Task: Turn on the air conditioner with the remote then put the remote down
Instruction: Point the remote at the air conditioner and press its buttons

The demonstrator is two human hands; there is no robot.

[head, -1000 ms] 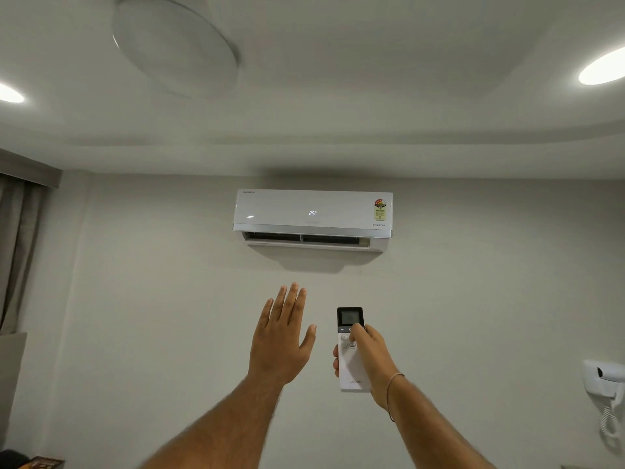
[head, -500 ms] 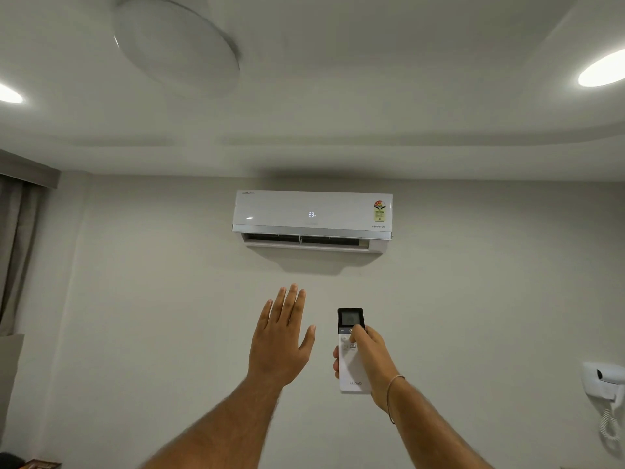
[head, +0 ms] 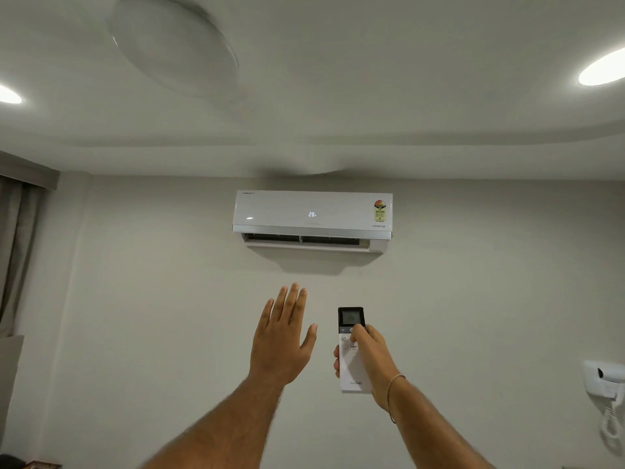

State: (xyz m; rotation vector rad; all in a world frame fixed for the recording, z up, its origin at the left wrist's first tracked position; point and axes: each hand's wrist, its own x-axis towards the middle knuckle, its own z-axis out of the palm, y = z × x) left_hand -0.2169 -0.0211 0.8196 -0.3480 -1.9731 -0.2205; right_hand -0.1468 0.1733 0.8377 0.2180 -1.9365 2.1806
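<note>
The air conditioner [head: 312,214] display now reads 28, changed from 25, so it is judged on. The remote [head: 351,350] is gripped aloft by the right hand [head: 370,358]; the left hand [head: 282,336] is spread empty. Putting down remains.

The right hand [head: 367,355] hides the remote [head: 351,350]'s right side; its screen reading is too small.

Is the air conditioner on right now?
It looks on. The air conditioner shows a lit 28 on its front, and the flap underneath is open. The right hand holds the remote.
</note>
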